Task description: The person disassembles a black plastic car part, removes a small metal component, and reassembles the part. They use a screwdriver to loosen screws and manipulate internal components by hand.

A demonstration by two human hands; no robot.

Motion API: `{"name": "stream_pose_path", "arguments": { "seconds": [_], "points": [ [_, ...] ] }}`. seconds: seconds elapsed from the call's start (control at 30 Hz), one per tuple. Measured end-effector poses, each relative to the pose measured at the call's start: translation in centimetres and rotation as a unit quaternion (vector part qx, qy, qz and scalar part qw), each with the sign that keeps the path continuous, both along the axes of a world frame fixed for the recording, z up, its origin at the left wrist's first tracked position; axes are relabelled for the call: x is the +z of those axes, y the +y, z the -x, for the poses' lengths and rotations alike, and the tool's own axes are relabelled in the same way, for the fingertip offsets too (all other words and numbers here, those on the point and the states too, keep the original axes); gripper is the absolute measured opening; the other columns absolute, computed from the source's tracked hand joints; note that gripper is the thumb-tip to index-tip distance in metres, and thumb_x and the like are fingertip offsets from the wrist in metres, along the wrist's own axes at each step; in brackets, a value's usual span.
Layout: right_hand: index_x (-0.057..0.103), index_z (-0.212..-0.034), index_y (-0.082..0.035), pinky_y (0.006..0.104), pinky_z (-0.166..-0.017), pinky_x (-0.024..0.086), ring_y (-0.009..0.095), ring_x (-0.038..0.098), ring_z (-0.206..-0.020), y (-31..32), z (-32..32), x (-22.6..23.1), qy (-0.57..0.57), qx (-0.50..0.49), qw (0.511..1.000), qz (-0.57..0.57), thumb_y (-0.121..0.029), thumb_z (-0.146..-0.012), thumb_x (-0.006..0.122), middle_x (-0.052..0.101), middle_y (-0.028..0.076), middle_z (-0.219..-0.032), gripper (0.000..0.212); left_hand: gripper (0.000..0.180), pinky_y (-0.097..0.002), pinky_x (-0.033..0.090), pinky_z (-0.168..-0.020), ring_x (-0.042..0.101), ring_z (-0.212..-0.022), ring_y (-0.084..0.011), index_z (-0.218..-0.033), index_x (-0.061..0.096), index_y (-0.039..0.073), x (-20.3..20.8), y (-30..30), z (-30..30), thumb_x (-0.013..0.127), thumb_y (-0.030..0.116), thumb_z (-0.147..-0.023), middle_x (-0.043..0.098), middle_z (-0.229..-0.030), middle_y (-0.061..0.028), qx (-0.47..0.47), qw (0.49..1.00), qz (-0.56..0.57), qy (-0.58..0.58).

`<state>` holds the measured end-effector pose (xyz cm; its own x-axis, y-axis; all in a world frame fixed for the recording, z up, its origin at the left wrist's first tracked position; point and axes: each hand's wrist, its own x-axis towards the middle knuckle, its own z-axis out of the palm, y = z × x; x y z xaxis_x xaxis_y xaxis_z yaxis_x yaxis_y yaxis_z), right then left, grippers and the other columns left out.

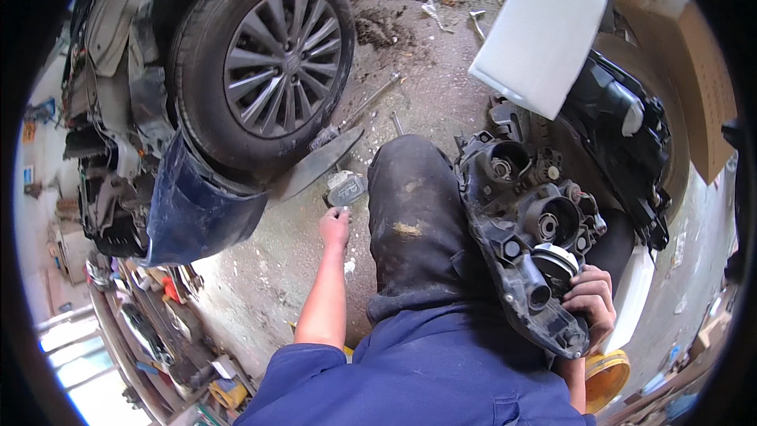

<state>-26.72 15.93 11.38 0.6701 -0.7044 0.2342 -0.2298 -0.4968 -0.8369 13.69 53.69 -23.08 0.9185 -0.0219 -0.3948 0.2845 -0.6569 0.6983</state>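
A black car headlight housing [520, 229], its back with round bulb openings turned up, leans against my right thigh. My right hand [591, 300] is closed around its lower right edge, beside a round cap with a white rim [554, 259]. My left hand [335, 227] is closed in a pinch low over the floor, with a small pale bit at the fingertips that I cannot make out. Just beyond the fingertips lies a dusty clear-and-grey part [344, 188]; whether they touch it I cannot tell.
A car with a front wheel [284, 63] and a loose blue body panel [197, 205] stands at left. Tools, including a long metal bar [371, 100], lie on the floor. At right are a white foam sheet [544, 31], another black lamp housing [623, 126], a cardboard box [706, 87] and a yellow bucket [607, 379].
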Motion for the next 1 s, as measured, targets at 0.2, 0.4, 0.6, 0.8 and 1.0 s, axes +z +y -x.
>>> {"name": "stream_pose_path", "arguments": {
  "seconds": [0.2, 0.4, 0.6, 0.8, 1.0],
  "points": [
    [0.058, -0.072, -0.008, 0.0551, -0.107, 0.056, 0.028, 0.064, -0.088, -0.8, 0.2, -2.5, -0.093, -0.017, 0.995, -0.031, -0.054, -0.127, 0.025, 0.065, 0.01, -0.076, 0.079, 0.03, -0.0464, 0.062, -0.094, 0.084, -0.103, -0.0357, -0.114, 0.087, 0.002, -3.2, -1.5, 5.2, 0.077, 0.027, -0.1, 0.086, -0.107, -0.0211, -0.076, 0.992, -0.094, 0.035],
    [0.056, -0.071, -0.009, 0.0544, -0.101, 0.056, 0.027, 0.061, -0.083, -1.7, 0.7, -4.0, -0.143, -0.019, 0.989, -0.038, -0.05, -0.128, 0.022, 0.063, 0.01, -0.074, 0.077, 0.029, -0.0469, 0.062, -0.093, 0.083, -0.102, -0.039, -0.117, 0.085, 0.005, -3.5, -2.6, 5.1, 0.077, 0.028, -0.101, 0.085, -0.109, -0.0211, -0.071, 0.991, -0.091, 0.066],
    [0.057, -0.072, -0.012, 0.0505, -0.1, 0.051, 0.026, 0.058, -0.085, -2.3, 0.4, -2.9, -0.119, 0.052, 0.991, -0.039, -0.049, -0.127, 0.021, 0.062, 0.009, -0.075, 0.075, 0.03, -0.0459, 0.062, -0.094, 0.083, -0.103, -0.0352, -0.118, 0.084, 0.004, -1.9, -6.4, 1.5, 0.077, 0.029, -0.104, 0.085, -0.109, -0.0199, -0.275, 0.961, 0.01, -0.009],
    [0.059, -0.068, -0.01, 0.0495, -0.094, 0.052, 0.027, 0.06, -0.083, -2.4, 0.3, -2.3, -0.126, -0.031, 0.988, -0.083, -0.053, -0.126, 0.025, 0.063, 0.009, -0.073, 0.08, 0.034, -0.0436, 0.062, -0.093, 0.083, -0.103, -0.0293, -0.123, 0.083, 0.005, -6.5, -13.9, -1.5, 0.078, 0.032, -0.103, 0.086, -0.11, -0.0182, -0.379, 0.924, -0.008, 0.048],
    [0.058, -0.067, -0.01, 0.0493, -0.095, 0.051, 0.027, 0.058, -0.084, -2.9, 0.2, -1.4, -0.112, -0.032, 0.986, -0.118, -0.053, -0.125, 0.028, 0.063, 0.01, -0.074, 0.078, 0.035, -0.0427, 0.063, -0.09, 0.083, -0.097, -0.0282, -0.122, 0.083, 0.004, -7.2, -17.6, -3.5, 0.079, 0.034, -0.104, 0.086, -0.106, -0.0173, -0.385, 0.92, -0.05, 0.048]
  ]
}}
